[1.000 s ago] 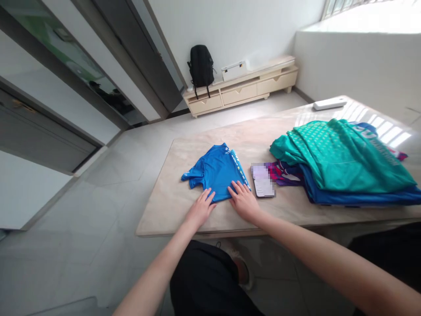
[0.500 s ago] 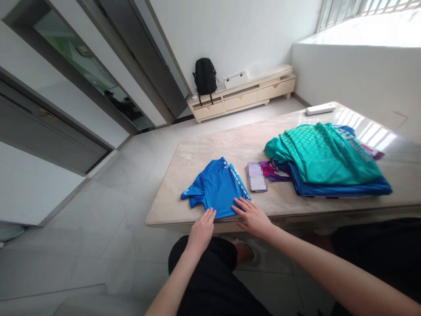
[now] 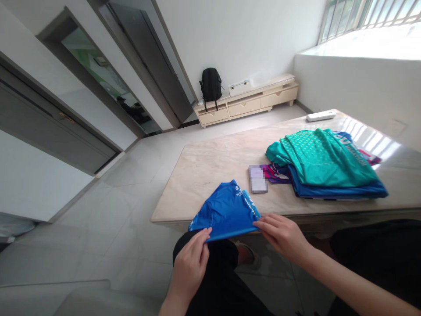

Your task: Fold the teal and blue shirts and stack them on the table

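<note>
A folded blue shirt point(image 3: 226, 210) hangs half off the near edge of the marble table point(image 3: 210, 166). My left hand point(image 3: 190, 263) pinches its near left corner and my right hand point(image 3: 283, 235) pinches its near right corner, both below the table's edge, above my lap. The far part of the shirt still rests on the tabletop.
A phone point(image 3: 257, 179) lies just right of the shirt. Beyond it sits a pile of shirts point(image 3: 322, 164), teal on top. A white remote point(image 3: 320, 116) lies at the table's far side. A black backpack point(image 3: 211, 85) leans on a low cabinet point(image 3: 250, 101) by the wall.
My hands went from pressing flat on the shirt to gripping its near corners, and the shirt has slid toward me over the table's edge.
</note>
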Demonstrator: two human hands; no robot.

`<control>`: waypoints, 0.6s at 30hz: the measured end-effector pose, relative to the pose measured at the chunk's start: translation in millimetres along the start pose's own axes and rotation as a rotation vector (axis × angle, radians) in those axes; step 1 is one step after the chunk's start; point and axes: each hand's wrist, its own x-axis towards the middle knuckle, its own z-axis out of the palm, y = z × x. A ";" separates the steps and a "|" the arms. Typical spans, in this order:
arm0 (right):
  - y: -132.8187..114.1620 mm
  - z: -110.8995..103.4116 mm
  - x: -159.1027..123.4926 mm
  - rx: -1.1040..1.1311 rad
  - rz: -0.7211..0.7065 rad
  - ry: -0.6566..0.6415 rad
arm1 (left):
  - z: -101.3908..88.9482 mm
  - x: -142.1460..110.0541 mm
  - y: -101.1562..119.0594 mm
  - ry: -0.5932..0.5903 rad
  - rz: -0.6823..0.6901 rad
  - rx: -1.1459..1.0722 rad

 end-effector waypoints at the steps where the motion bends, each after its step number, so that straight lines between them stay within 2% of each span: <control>1: -6.2 -16.0 0.2 0.023 -0.021 0.040 | -11.1 2.1 8.6 0.022 -0.003 -0.042; 4: -23.5 -67.8 3.1 0.082 -0.058 0.080 | -40.5 10.9 33.2 0.080 -0.007 -0.167; 6: -31.5 -100.7 6.0 0.118 -0.075 0.067 | -53.2 19.6 45.7 0.104 0.010 -0.229; 8: -34.0 -128.3 9.5 0.115 -0.078 0.068 | -58.1 32.3 53.2 0.104 0.039 -0.267; 11: -21.7 -157.8 17.9 0.053 0.003 0.098 | -51.9 63.3 55.7 0.056 0.109 -0.282; 15: 25.1 -188.9 45.3 -0.045 0.231 0.034 | -31.9 133.9 52.3 -0.036 0.138 -0.348; 18: 64.4 -225.0 87.6 -0.191 0.387 0.054 | -23.8 211.2 54.1 -0.056 0.121 -0.375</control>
